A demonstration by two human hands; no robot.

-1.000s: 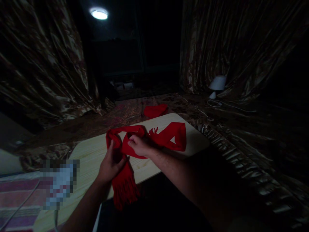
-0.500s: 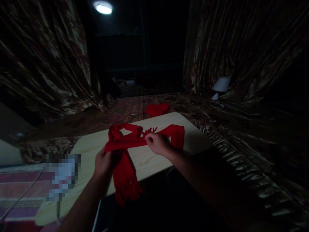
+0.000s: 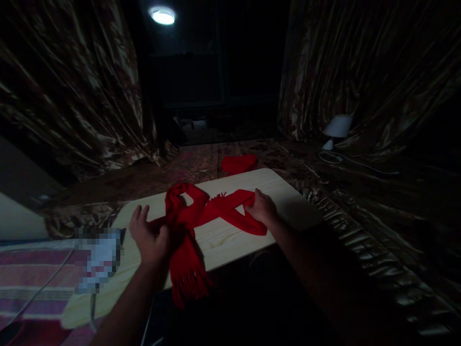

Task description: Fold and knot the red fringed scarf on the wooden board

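A red scarf with fringed ends lies looped and crossed over itself on a pale wooden board. One fringed end hangs over the board's near edge. My right hand grips the scarf at its right-hand loop, with the fingers closed round the cloth. At the scarf's left side, my left hand is open, its fingers spread and raised near the cloth. The far fringe shows in the middle, behind the crossing.
Behind the board lies a folded red cloth. A pixelated object with a cord stands at the board's left. A small white lamp sits at the far right, and striped fabric lies at the left.
My right hand has moved right, from the scarf's middle to its right loop. My left hand has let go of the scarf and opened. The scarf's upper layer now crosses lower on the right.
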